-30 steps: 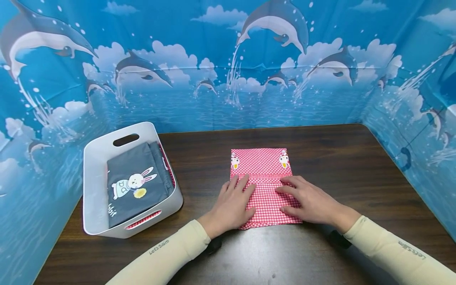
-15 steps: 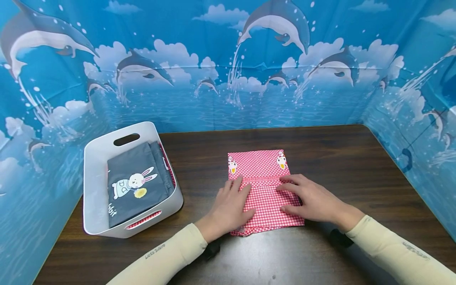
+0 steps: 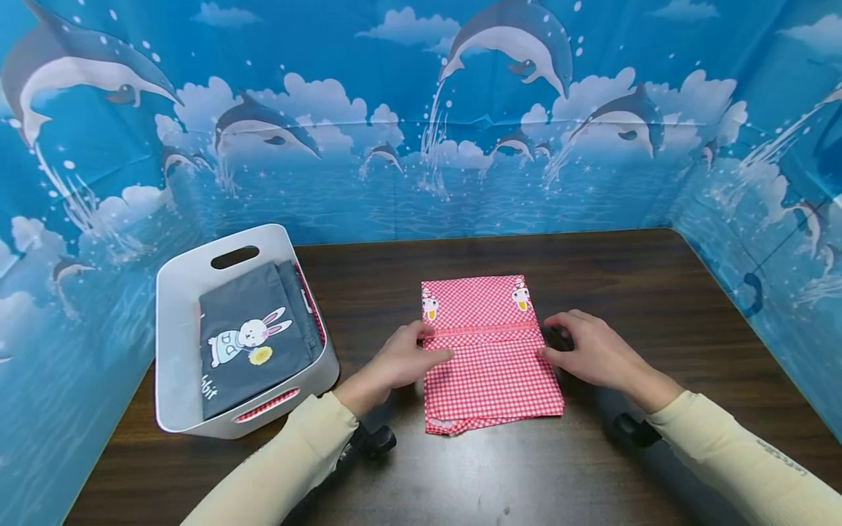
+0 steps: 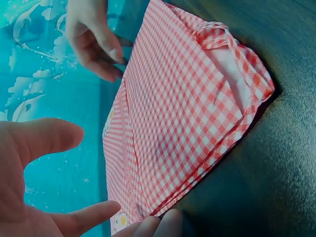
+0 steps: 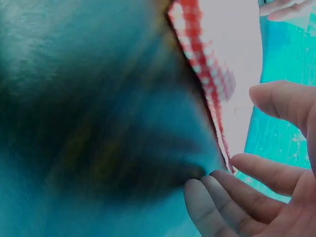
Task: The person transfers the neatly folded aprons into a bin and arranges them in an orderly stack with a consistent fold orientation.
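A folded red-and-white checked cloth (image 3: 495, 376) lies flat on the dark wooden table, with white cartoon figures at its far corners. Its near left corner is loosely bunched and shows a pale inside in the left wrist view. My left hand (image 3: 399, 358) is at the cloth's left edge, thumb over the fabric and apart from the fingers, whose tips meet the edge. On the other side, my right hand (image 3: 595, 356) lies beside the right edge, fingers loosely bent and thumb apart from them. In the right wrist view its fingertips (image 5: 197, 190) are low by the edge.
A white plastic bin (image 3: 176, 351) stands at the left, holding a folded dark grey cloth (image 3: 243, 376) with a rabbit print and some red checked fabric. A blue dolphin-print curtain (image 3: 408, 190) walls the back and sides of the table (image 3: 368, 274).
Both hands have moved off the top of the cloth, outward to its left and right edges. Earlier, the cloth shifted slightly left and toward me.
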`<state>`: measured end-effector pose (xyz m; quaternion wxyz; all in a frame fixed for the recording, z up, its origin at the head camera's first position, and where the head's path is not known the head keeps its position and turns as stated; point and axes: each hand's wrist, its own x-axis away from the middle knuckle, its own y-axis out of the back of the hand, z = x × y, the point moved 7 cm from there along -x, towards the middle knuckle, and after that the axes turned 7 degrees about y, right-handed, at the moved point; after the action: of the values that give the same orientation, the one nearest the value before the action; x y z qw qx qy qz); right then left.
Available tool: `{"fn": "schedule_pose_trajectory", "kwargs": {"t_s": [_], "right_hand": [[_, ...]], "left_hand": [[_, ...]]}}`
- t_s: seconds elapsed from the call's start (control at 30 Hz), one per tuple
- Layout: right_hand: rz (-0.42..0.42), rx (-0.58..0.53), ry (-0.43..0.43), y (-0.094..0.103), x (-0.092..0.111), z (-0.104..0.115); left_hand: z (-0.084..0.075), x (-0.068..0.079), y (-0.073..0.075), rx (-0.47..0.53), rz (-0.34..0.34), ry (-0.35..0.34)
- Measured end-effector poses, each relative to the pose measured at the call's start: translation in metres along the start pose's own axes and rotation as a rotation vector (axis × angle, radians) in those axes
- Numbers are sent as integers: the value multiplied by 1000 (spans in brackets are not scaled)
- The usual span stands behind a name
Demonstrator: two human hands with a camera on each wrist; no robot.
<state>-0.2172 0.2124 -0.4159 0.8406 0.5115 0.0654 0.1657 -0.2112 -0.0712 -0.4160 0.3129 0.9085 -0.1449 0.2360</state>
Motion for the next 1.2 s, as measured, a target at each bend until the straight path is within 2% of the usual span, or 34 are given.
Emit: {"fn": "schedule_pose_trajectory", "kwargs": {"t_s": [0.23, 0.37, 0.47, 0.57, 0.77, 1.0, 1.2], "right_hand": [[2, -27, 14, -12, 0, 9], [-7, -32, 37, -16, 1, 19], [-10, -52, 23, -16, 1, 21], [-5, -105, -5, -15, 1, 20], [13, -255, -85, -15, 2, 13], [71, -426, -240, -21, 5, 3], [113, -548, -292, -25, 6, 2]], "left_hand": [[3, -2, 1, 38, -7, 38], [2, -5, -2, 42, 7, 29], [2, -6, -3, 59, 6, 28], [3, -6, -3, 100, 8, 31], [5, -6, -1, 259, 20, 44], [7, -4, 4, 290, -39, 80], [8, -4, 6, 345, -47, 112]]}}
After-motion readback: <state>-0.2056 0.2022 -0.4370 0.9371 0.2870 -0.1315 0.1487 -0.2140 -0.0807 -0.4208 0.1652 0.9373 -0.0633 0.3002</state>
